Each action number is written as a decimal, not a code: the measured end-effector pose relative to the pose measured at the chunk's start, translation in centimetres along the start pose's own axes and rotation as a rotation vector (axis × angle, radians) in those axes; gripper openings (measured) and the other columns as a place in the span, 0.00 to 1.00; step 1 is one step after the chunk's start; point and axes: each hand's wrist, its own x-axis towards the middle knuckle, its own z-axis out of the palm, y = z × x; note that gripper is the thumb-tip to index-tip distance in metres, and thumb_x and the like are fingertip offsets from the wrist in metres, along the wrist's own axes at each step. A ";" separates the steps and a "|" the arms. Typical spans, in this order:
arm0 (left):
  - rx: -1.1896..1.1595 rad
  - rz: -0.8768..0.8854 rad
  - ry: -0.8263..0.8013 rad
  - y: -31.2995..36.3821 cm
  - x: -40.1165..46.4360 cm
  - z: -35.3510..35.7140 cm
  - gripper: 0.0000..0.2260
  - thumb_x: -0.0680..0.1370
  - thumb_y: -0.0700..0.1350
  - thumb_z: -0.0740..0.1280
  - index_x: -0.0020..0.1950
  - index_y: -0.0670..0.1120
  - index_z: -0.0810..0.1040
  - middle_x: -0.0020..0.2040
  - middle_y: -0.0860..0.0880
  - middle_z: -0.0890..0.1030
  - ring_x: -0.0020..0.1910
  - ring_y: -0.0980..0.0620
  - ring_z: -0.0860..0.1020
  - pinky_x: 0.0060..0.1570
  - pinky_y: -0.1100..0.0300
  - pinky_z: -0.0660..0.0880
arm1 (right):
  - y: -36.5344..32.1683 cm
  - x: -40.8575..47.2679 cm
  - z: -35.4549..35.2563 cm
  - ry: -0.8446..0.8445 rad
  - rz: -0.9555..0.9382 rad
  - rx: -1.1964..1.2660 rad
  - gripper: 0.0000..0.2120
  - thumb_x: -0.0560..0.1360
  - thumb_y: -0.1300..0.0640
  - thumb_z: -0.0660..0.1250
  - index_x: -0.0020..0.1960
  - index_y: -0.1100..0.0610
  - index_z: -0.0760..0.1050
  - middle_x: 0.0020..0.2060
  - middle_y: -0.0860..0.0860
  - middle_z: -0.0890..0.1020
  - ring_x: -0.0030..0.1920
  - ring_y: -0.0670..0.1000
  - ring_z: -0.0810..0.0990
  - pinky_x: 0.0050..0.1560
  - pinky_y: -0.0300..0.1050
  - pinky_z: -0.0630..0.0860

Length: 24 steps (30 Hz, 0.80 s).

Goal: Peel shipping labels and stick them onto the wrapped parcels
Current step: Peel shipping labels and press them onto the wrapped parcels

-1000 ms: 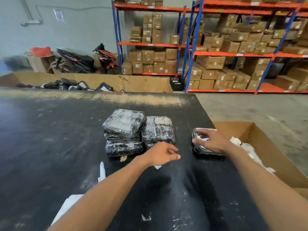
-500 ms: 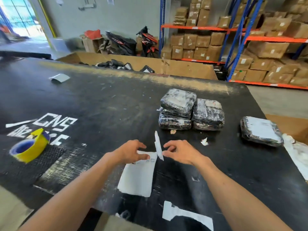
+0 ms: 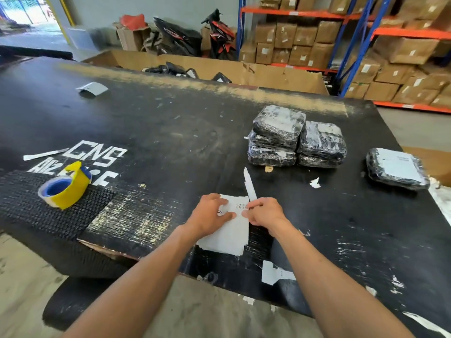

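Yellow tape roll [image 3: 64,189] far left on the black surface [image 3: 170,142]; left hand [image 3: 211,217] presses flat on the label sheet [image 3: 227,230], right hand [image 3: 264,212] pinches its peeling strip [image 3: 249,184]; wrapped parcels [image 3: 296,140] stacked beyond, right.

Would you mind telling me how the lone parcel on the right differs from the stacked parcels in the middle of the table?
The lone parcel lies flat by itself near the table's right edge; the stacked parcels sit piled in two touching columns. The lone parcel carries a large white label over most of its top; the stacked parcels show only small white patches under the wrap. All are dark bundles in shiny clear film on the black table.
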 end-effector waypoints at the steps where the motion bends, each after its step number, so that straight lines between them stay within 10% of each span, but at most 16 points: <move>1: 0.006 0.009 0.010 0.0 -0.1 0.1 0.26 0.77 0.57 0.70 0.71 0.46 0.75 0.73 0.45 0.70 0.74 0.46 0.63 0.71 0.52 0.64 | 0.0 0.0 0.0 0.015 -0.008 0.017 0.09 0.70 0.67 0.78 0.42 0.55 0.81 0.46 0.56 0.85 0.40 0.53 0.84 0.46 0.47 0.85; 6: 0.042 0.029 0.088 0.2 -0.2 -0.5 0.29 0.76 0.63 0.67 0.74 0.53 0.70 0.76 0.45 0.67 0.75 0.45 0.62 0.75 0.49 0.58 | -1.2 0.3 -1.2 0.073 -0.054 -0.075 0.07 0.69 0.65 0.79 0.39 0.56 0.83 0.44 0.55 0.86 0.39 0.56 0.88 0.45 0.50 0.86; 12: -0.545 0.010 0.084 2.6 -0.1 -2.8 0.30 0.70 0.58 0.77 0.70 0.61 0.74 0.69 0.55 0.72 0.65 0.54 0.74 0.66 0.55 0.72 | -4.5 0.2 -3.8 -0.017 -0.049 0.214 0.10 0.70 0.66 0.79 0.47 0.62 0.80 0.49 0.62 0.86 0.43 0.55 0.86 0.37 0.42 0.84; 17: -0.907 -0.009 0.220 5.7 0.7 -5.4 0.18 0.71 0.41 0.78 0.58 0.54 0.83 0.58 0.50 0.82 0.53 0.52 0.82 0.51 0.59 0.82 | -6.1 -1.3 -5.3 -0.077 -0.118 0.462 0.17 0.75 0.53 0.76 0.58 0.60 0.78 0.51 0.60 0.86 0.48 0.56 0.87 0.45 0.45 0.84; 24: -0.988 -0.028 0.339 7.7 2.5 -7.3 0.13 0.70 0.42 0.79 0.51 0.55 0.85 0.55 0.49 0.84 0.54 0.47 0.83 0.57 0.50 0.80 | -5.5 -3.6 -6.9 -0.193 -0.184 0.365 0.15 0.76 0.51 0.75 0.58 0.58 0.82 0.49 0.54 0.88 0.49 0.53 0.88 0.53 0.48 0.83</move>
